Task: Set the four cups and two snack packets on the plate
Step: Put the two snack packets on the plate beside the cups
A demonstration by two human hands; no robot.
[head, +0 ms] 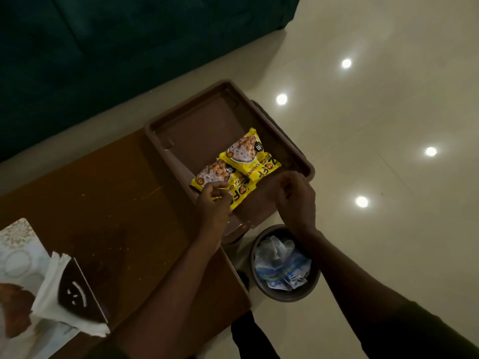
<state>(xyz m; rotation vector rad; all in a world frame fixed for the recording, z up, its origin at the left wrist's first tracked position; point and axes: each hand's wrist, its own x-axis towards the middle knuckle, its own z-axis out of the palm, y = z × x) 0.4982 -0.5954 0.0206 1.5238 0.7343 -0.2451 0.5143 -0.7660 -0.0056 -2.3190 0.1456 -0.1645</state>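
We have both yellow snack packets [234,167] lying overlapped on the brown plate [181,120], our left hand [213,200] pinching the nearer packet, our right hand [295,195] loosely curled and empty; the cups, unseen here, probably come next

Left hand [213,200] covering the near packet's [220,177] lower edge, grip unclear, tissue holder [75,294] cut off at frame's left

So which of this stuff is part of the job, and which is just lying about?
Job: two yellow packets, brown tray, left hand, right hand. No cups in view.
Lying about: bin, napkin holder, table, sofa.
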